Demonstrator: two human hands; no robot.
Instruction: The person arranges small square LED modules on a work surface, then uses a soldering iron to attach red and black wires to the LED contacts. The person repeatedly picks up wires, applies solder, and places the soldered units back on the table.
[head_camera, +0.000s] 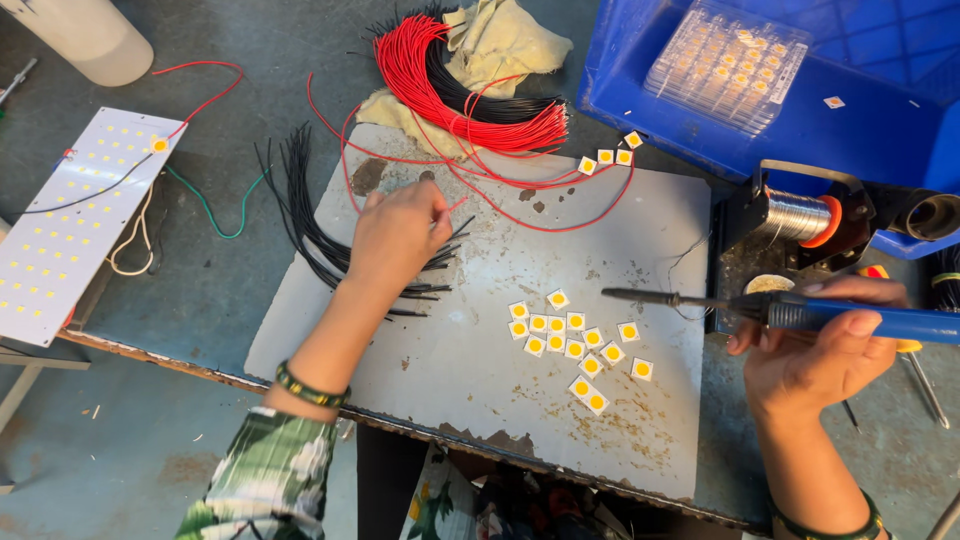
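My left hand (398, 235) reaches over a fan of short black wires (305, 215) on the grey metal sheet (480, 370), fingers pinched on a thin wire near a loose red wire (470, 185). My right hand (815, 350) grips a blue-handled soldering iron (790, 312), its tip pointing left above the sheet. Several small white square chips with yellow centres (575, 345) lie scattered in a cluster below the iron's tip. Three more such chips (608, 155) sit at the sheet's far edge.
A bundle of red and black wires (460, 85) lies on a yellowish cloth (500, 40) at the back. A white panel dotted with yellow chips (75, 215) sits at the left. A blue bin (860, 130) holds a clear tray; a solder spool (800, 215) stands beside it.
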